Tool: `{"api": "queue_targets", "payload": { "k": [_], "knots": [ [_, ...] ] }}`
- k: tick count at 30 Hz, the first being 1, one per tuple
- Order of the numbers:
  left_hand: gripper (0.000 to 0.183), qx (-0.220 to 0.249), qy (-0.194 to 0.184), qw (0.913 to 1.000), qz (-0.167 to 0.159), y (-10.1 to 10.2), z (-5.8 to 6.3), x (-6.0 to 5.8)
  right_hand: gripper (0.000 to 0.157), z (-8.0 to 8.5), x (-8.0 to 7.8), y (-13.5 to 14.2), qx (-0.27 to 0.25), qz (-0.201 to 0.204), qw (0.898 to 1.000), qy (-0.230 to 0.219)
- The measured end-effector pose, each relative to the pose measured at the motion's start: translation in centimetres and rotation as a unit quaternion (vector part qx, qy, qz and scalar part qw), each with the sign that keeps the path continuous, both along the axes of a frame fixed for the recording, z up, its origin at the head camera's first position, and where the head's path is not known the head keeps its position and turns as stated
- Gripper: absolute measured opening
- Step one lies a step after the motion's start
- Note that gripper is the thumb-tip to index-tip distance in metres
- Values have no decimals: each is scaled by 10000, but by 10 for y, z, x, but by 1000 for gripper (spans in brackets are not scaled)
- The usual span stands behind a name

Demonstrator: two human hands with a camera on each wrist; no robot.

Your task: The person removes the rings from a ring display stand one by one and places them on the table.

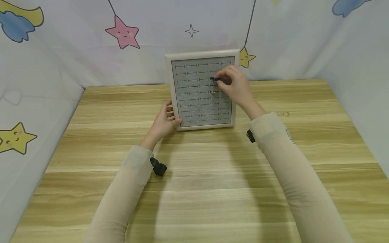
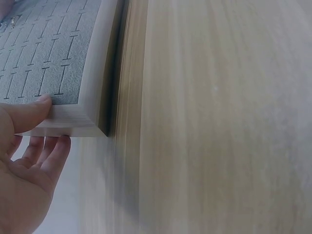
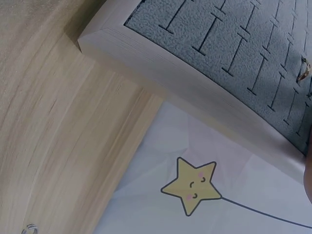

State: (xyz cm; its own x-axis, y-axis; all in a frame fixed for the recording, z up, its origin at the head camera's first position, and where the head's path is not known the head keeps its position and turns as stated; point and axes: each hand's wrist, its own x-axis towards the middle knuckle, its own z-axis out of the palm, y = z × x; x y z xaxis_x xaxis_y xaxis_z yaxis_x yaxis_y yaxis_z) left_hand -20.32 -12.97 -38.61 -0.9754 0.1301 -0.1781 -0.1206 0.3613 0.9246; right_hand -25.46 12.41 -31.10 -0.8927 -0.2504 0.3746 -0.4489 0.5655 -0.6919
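Note:
A ring display board (image 1: 201, 101) with a pale frame and grey slotted foam stands upright on the table. My left hand (image 1: 164, 123) grips its lower left edge, thumb on the front and fingers behind, as the left wrist view also shows for this hand (image 2: 29, 161). At the upper right of the foam, my right hand (image 1: 235, 84) pinches a small black ring (image 1: 214, 79) between thumb and fingertips, close against a slot. Just below it a gold ring (image 1: 214, 91) sits in another slot. In the right wrist view only a sliver of the right hand (image 3: 308, 170) shows.
Loose rings (image 1: 286, 114) lie on the wooden table (image 1: 206, 189) right of the board, partly behind the right sleeve. A white curtain (image 1: 152, 67) with printed stars hangs close behind the board. Black wrist cameras (image 1: 158, 167) are strapped at both cuffs.

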Motion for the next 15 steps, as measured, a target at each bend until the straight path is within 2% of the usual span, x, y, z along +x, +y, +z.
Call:
{"api": "queue_targets", "payload": {
  "k": [7, 15],
  "knots": [
    [75, -18, 28, 10000, -1, 0, -1, 0, 16, 0, -2, 3, -110, 28, 9997, -228],
    [75, -2, 16, 10000, 8, 0, 0, -1, 16, 0, -5, 7, -215, 130, 9993, -282]
  ]
}}
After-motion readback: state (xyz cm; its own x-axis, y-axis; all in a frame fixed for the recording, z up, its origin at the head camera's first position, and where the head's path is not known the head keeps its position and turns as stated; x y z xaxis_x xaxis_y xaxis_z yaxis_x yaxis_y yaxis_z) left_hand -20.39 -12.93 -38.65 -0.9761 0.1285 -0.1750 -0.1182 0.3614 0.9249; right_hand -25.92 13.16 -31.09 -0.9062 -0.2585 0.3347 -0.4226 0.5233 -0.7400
